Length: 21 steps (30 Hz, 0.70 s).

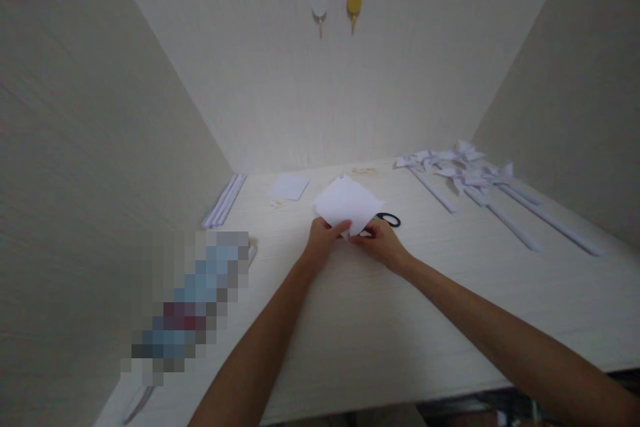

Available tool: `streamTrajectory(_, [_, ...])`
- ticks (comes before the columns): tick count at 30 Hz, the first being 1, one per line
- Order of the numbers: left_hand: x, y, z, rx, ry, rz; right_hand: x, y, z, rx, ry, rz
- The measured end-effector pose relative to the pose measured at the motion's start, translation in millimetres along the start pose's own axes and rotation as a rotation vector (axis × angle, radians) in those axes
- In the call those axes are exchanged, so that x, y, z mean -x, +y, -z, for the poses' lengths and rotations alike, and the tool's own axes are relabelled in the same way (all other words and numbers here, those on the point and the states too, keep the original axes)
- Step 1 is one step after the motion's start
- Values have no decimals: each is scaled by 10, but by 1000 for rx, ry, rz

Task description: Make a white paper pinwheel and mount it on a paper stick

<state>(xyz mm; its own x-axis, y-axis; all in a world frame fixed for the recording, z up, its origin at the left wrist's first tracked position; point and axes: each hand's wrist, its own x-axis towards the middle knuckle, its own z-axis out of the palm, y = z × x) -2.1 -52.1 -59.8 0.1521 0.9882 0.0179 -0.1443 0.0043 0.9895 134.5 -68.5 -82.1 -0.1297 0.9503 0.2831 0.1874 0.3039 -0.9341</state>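
Observation:
A square sheet of white paper is held over the middle of the table, one corner toward me. My left hand pinches its near left edge, thumb on top. At the near right edge, my right hand grips the paper close to the bottom corner, its fingertips almost meeting the left thumb. A small slit or notch shows at the near corner. Just behind my right hand lies a pair of scissors, of which a black handle loop shows; the rest is hidden by the hand and paper.
Several white paper pinwheels on rolled sticks lie at the right. White paper rolls and a flat paper sheet lie at the back left. A blurred-out item sits front left. Two hooks hang on the wall.

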Motion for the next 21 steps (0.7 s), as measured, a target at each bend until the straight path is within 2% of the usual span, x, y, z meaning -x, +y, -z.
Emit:
streamTrajectory(7, [6,9,-18,40,25,15,27,-72,-9,-22,11,-77])
streamTrajectory(13, [-16,-32,-9,70,12,13,28,-72,2,-44,-5,-86])
streamTrajectory(21, [11,14,-30,45,46,20,48,-130,-2,-107,-7,-89])
